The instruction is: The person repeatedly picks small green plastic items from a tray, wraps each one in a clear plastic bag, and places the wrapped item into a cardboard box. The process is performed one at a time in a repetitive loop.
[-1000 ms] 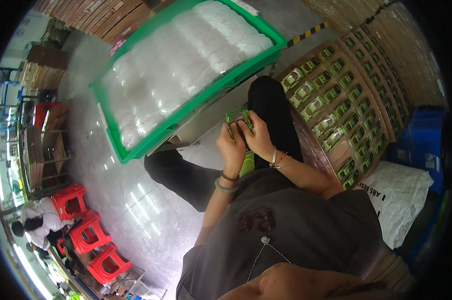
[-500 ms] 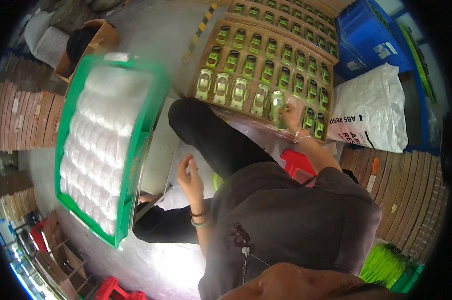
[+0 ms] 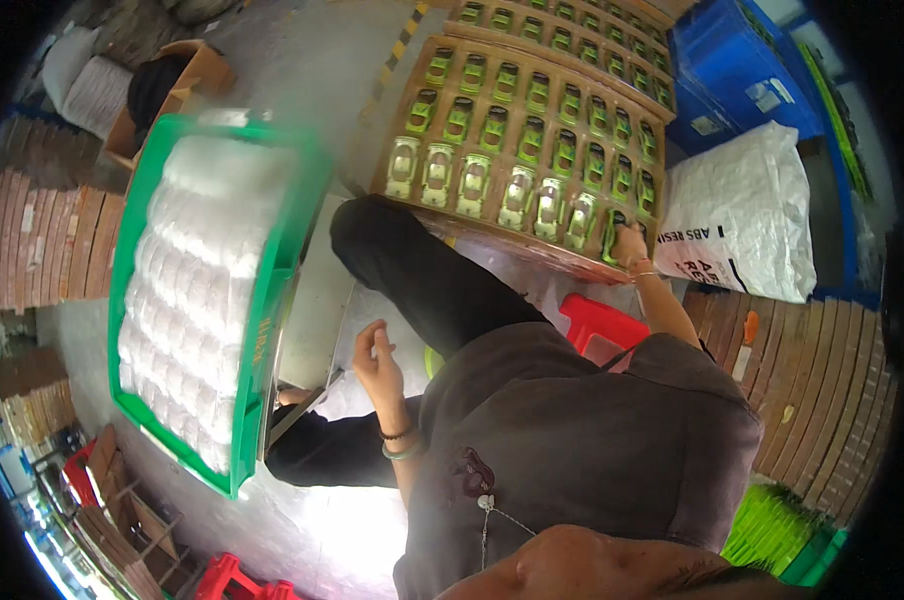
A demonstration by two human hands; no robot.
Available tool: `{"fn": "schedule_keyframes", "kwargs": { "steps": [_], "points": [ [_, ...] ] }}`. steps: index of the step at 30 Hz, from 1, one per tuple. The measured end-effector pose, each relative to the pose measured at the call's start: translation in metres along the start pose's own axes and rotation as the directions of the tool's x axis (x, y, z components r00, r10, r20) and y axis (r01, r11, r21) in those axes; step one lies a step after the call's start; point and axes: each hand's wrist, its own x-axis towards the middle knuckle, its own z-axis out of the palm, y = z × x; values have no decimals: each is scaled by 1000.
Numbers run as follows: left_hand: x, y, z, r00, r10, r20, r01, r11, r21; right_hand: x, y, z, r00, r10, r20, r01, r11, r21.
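My right hand [image 3: 630,247] reaches to the near right corner of a brown cardboard tray [image 3: 532,250] and closes around a green toy car body [image 3: 613,232] with dark windows. Fingers partly cover that car and the tray corner beside it. Left of it along the near row lie several pale, whitish-green car bodies [image 3: 517,195]. Rows of green cars with dark windows [image 3: 494,127] fill the tray behind. My left hand [image 3: 379,365] is raised beside my leg, holding nothing, its fingers loosely apart.
A green crate [image 3: 262,370] of white wrapped pieces [image 3: 187,310] stands at left. Another cardboard tray of cars [image 3: 562,40] lies beyond. At right are a white sack [image 3: 737,215], blue bins [image 3: 737,70] and stacked brown boards [image 3: 812,400]. A red stool [image 3: 602,325] is below the tray.
My right hand has moved right along the near row, from a pale car to the green one at the corner. Two pale cars now lie where it was. My left hand stays almost still.
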Motion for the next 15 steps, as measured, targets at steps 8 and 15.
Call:
{"fn": "schedule_keyframes", "kwargs": {
  "steps": [8, 15],
  "points": [
    [-3, 37, -1, 981, 190, 31, -192, 980, 55, 4, -74, -163, 958, -280, -64, 287, 945, 160],
    [-15, 104, -16, 831, 540, 135, -556, 797, 236, -93, -308, -274, 21, -1000, -4, 784, 15, 620]
  ]
}}
